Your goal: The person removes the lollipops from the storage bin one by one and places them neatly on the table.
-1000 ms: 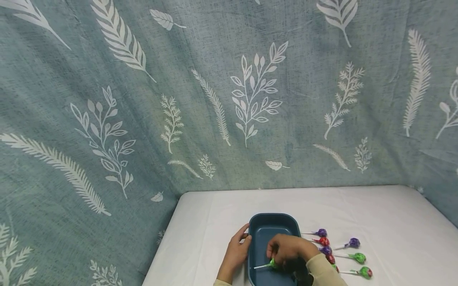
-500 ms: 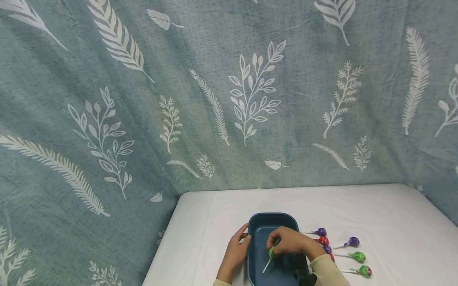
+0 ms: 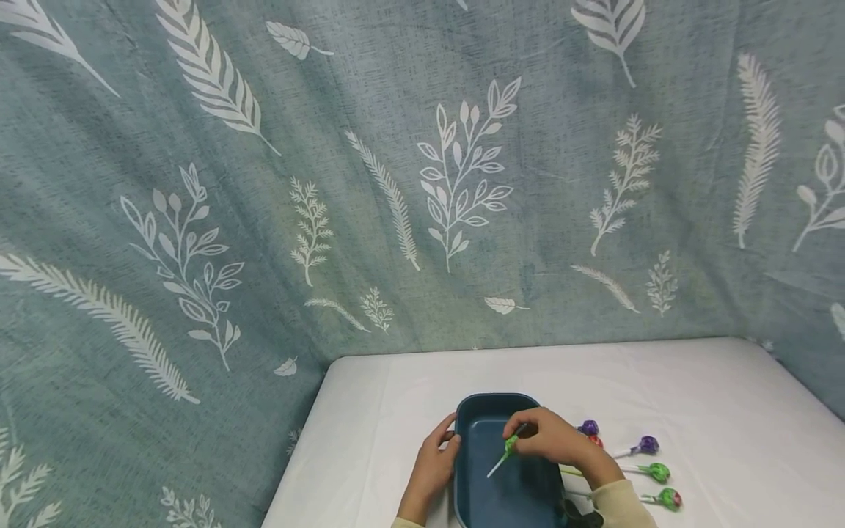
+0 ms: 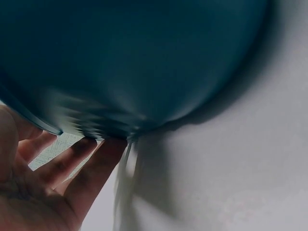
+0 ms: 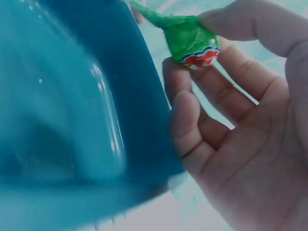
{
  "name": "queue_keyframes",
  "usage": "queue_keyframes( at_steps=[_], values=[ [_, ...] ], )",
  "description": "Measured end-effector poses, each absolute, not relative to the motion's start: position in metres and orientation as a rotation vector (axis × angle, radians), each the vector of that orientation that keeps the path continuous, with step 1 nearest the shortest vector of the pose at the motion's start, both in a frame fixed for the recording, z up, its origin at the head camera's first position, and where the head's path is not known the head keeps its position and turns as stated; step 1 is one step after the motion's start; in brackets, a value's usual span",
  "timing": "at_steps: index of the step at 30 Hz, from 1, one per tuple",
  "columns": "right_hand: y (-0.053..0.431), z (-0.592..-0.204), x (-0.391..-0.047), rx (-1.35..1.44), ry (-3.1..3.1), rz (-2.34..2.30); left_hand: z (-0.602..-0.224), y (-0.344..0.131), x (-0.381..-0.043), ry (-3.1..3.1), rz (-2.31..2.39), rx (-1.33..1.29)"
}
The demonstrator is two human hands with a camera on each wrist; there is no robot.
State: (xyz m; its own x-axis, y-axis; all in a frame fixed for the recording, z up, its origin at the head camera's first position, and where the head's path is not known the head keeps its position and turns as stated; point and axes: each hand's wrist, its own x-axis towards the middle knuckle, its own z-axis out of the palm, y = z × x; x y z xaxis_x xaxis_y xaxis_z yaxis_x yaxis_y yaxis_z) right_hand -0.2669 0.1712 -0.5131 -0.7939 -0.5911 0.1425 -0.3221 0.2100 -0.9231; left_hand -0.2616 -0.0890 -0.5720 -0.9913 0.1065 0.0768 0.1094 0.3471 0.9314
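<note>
A dark blue rectangular tray (image 3: 464,477) stands on the table. My left hand (image 3: 432,466) rests against its left side; in the left wrist view, nearly straight fingers (image 4: 98,173) touch the outer wall beneath the rim. Over the tray, my right hand (image 3: 551,440) pinches a green-wrapped lollipop (image 3: 510,444) by its head, with the white stick slanting down to the left. In the right wrist view, thumb and fingertips hold the lollipop (image 5: 190,41) beside the tray's wall (image 5: 139,120), and a red and blue mark shows on its wrapper.
Right of the tray lie several wrapped lollipops: purple ones (image 3: 648,444), a partly hidden red one (image 3: 595,441) and green ones (image 3: 658,472). My right forearm covers some of them. The white tablecloth (image 3: 396,396) reaches back to a leaf-patterned curtain (image 3: 370,242).
My right hand has moved up and to the right over the tray with the green lollipop, whose stick has swung from nearly level to a downward slant. The left hand keeps its place.
</note>
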Motion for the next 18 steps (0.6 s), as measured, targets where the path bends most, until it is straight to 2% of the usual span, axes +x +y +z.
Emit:
queue_keyframes(
  at_steps=[18],
  values=[
    [0.224, -0.504, -0.241, -0.634, 2.378, -1.690, -0.571, -0.089, -0.260, -2.568, -1.794, -0.239]
  ],
)
